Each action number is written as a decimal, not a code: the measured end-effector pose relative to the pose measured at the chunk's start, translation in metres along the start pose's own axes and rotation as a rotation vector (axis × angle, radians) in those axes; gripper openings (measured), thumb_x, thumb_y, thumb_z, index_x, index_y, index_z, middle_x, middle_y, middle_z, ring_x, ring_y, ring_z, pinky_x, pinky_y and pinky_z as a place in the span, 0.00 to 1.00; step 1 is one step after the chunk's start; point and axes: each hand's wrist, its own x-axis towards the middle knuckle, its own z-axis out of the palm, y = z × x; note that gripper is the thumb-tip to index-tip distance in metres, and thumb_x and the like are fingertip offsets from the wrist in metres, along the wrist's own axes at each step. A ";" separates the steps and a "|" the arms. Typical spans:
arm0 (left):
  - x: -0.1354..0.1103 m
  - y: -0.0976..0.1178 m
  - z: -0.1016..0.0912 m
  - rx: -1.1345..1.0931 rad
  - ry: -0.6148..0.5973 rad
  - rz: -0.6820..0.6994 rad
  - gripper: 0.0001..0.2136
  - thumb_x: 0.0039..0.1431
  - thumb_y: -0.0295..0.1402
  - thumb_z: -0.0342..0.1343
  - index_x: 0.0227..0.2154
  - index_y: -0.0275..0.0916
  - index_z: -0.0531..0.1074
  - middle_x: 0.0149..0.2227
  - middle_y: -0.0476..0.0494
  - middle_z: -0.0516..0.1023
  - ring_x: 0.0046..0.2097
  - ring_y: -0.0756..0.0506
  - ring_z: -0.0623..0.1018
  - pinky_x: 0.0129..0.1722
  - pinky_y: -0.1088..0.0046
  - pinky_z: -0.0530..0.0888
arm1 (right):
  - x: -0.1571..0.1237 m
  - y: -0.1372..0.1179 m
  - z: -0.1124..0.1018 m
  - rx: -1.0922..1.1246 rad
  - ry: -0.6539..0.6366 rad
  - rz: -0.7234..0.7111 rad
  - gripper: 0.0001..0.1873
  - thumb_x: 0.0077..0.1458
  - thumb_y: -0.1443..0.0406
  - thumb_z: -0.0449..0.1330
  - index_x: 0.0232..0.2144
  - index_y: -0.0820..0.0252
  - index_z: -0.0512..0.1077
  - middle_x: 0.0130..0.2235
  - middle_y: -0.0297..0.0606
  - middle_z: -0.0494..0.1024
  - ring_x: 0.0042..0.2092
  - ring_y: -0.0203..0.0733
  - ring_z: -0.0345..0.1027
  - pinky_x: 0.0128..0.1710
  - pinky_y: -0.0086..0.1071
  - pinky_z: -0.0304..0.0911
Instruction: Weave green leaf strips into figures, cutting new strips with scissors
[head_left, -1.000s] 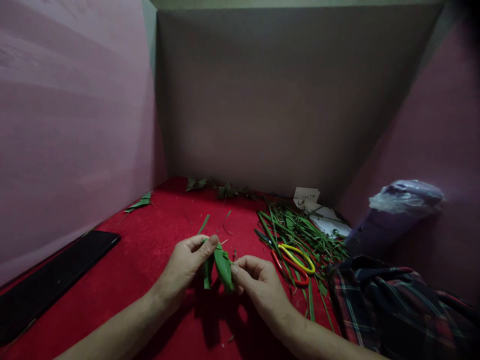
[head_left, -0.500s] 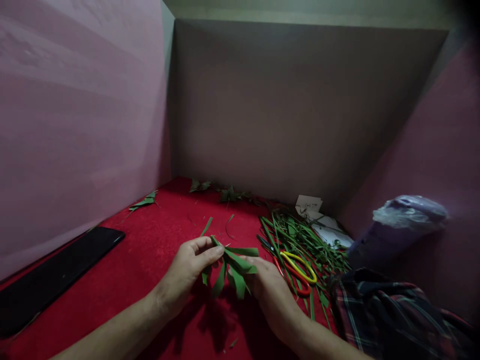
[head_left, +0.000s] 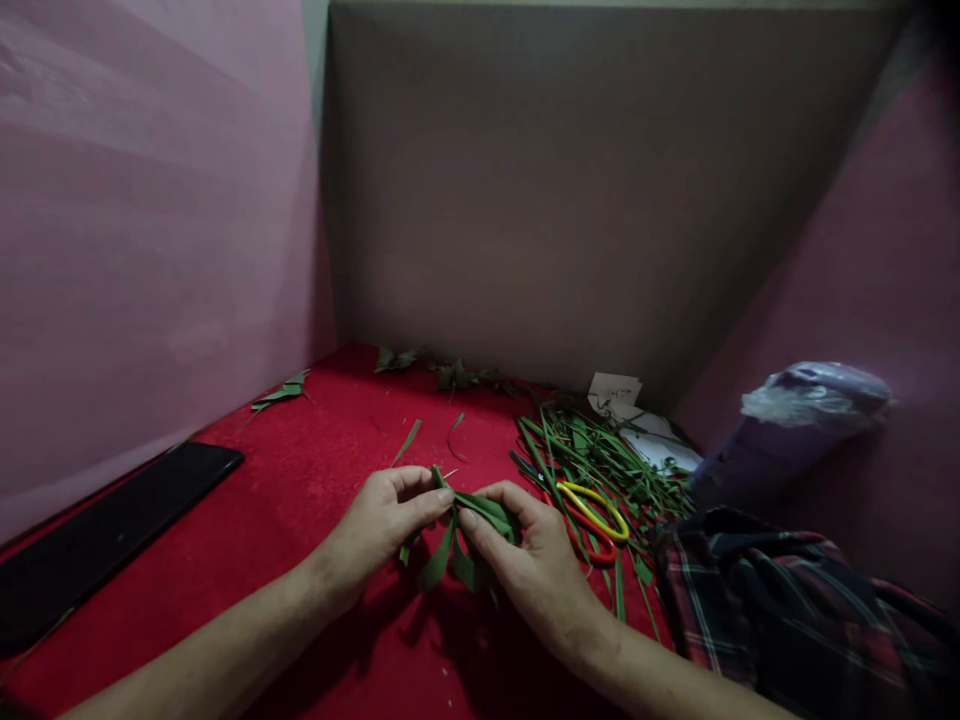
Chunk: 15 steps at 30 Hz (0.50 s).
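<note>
Just above the red cloth, my left hand (head_left: 401, 515) pinches the top of a small bunch of green leaves (head_left: 437, 563) between thumb and fingers. A thin pale tip, like a stem end, sticks out above the thumb. My right hand (head_left: 529, 545) is closed on the right-hand leaves of the same bunch, its thumb laid across them and its fingertips partly hidden. Several leaf ends hang down between the two hands. Scissors (head_left: 596, 520) with yellow and red handles lie to the right of my right hand, beside a heap of cut green stalks (head_left: 615, 460).
A long black flat object (head_left: 112, 535) lies at left on the red cloth (head_left: 300, 520). Leaf scraps (head_left: 454, 375) line the back panel. White paper (head_left: 652, 440), a purple plastic-wrapped roll (head_left: 795, 430) and plaid fabric (head_left: 750, 600) are at right. Pink walls flank both sides.
My right hand has come up from behind the leaves, and its thumb now lies over them, gathering the right-hand leaves. My left hand keeps its pinch. The view has tilted slightly downward.
</note>
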 end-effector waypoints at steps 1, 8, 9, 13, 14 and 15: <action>0.000 0.000 0.000 0.012 0.000 -0.003 0.10 0.49 0.38 0.57 0.21 0.36 0.68 0.18 0.52 0.65 0.20 0.54 0.62 0.18 0.81 0.58 | 0.000 -0.002 -0.001 -0.048 0.028 -0.037 0.08 0.53 0.60 0.59 0.31 0.58 0.71 0.26 0.32 0.72 0.27 0.36 0.63 0.27 0.29 0.57; -0.002 0.001 0.002 0.074 -0.074 -0.029 0.12 0.50 0.41 0.56 0.22 0.37 0.67 0.18 0.54 0.63 0.18 0.54 0.62 0.17 0.80 0.58 | 0.001 -0.002 -0.004 -0.217 0.043 -0.202 0.09 0.56 0.63 0.56 0.27 0.57 0.74 0.27 0.35 0.74 0.29 0.39 0.65 0.31 0.31 0.58; -0.002 0.001 0.003 0.070 -0.071 -0.019 0.12 0.50 0.41 0.56 0.22 0.37 0.67 0.18 0.54 0.62 0.18 0.54 0.62 0.17 0.80 0.57 | 0.001 0.000 -0.004 -0.214 0.054 -0.187 0.09 0.56 0.63 0.56 0.27 0.57 0.73 0.26 0.35 0.74 0.29 0.38 0.64 0.30 0.31 0.58; 0.001 0.000 0.002 0.101 -0.035 0.009 0.14 0.51 0.44 0.55 0.26 0.35 0.68 0.22 0.53 0.64 0.22 0.53 0.63 0.20 0.80 0.59 | 0.001 0.004 -0.003 -0.228 0.115 -0.163 0.08 0.54 0.65 0.56 0.26 0.59 0.73 0.25 0.35 0.74 0.27 0.37 0.63 0.28 0.29 0.57; 0.002 0.000 0.002 0.106 -0.036 0.010 0.14 0.50 0.43 0.56 0.27 0.35 0.68 0.22 0.53 0.64 0.23 0.53 0.64 0.21 0.79 0.60 | 0.001 0.005 -0.003 -0.235 0.119 -0.162 0.08 0.54 0.65 0.55 0.26 0.59 0.73 0.25 0.35 0.73 0.27 0.37 0.62 0.27 0.28 0.57; 0.002 -0.001 0.002 0.100 -0.043 0.011 0.14 0.49 0.42 0.58 0.28 0.35 0.68 0.23 0.52 0.65 0.24 0.53 0.65 0.23 0.78 0.62 | 0.001 0.005 -0.003 -0.240 0.119 -0.159 0.08 0.54 0.65 0.55 0.26 0.60 0.73 0.24 0.35 0.73 0.26 0.37 0.62 0.26 0.28 0.56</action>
